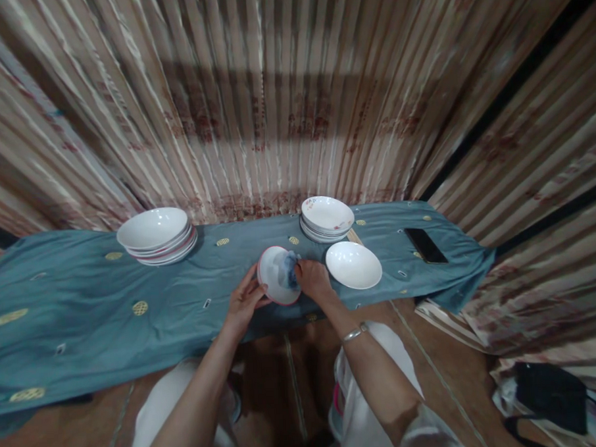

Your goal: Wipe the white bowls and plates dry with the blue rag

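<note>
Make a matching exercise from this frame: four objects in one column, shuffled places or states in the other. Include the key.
Column 1
1. Phone
2. Blue cloth
3. Red-rimmed bowl
4. Floral-patterned dish

Column 2
A. Bunched in the right fingers
B. On top of a stack
C. Gripped at its edge by the left fingers
D. Lying flat on the tablecloth, to the right of all the dishes

Pairs: 1-D, 2-A, 3-C, 4-B
</note>
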Action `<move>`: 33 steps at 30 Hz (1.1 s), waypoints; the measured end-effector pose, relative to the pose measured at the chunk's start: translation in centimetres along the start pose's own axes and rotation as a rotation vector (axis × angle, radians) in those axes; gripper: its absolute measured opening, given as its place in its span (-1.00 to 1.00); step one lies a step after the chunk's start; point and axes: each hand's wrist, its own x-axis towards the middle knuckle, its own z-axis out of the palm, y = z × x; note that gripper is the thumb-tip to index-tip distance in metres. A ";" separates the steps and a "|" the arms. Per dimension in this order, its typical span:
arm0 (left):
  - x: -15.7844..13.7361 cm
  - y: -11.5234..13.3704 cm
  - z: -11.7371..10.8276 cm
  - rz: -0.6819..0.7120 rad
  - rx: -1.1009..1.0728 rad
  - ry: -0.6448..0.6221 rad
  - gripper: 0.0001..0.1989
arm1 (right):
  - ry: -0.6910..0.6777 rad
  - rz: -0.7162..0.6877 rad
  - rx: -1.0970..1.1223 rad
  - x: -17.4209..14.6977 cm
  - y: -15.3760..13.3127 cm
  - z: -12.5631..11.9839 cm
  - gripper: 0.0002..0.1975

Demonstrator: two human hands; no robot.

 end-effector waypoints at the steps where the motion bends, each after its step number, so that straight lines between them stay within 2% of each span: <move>1: 0.0 0.0 0.0 -0.001 0.001 0.001 -0.12 | 0.001 0.004 0.011 0.1 0.0 -0.1 -0.69; 7: -0.1 0.0 0.0 -0.010 -0.010 -0.003 -0.11 | 0.024 -0.008 0.178 1.3 -0.9 -0.2 -0.68; 14: -0.3 0.1 0.0 -0.015 -0.028 -0.018 -0.11 | 0.155 -0.121 0.468 2.1 -2.9 0.6 -0.62; 18: -0.4 0.3 0.1 -0.010 -0.025 -0.010 -0.11 | 0.193 -0.213 0.636 1.9 -3.8 0.2 -0.63; 24: -0.2 0.2 0.2 -0.027 -0.058 0.019 -0.19 | 0.088 -0.280 0.942 0.8 -4.3 -0.5 -0.68; 33: 0.0 0.1 -0.2 -0.039 -0.150 -0.025 -0.45 | -0.078 -0.336 1.387 -0.6 -3.8 0.8 -0.76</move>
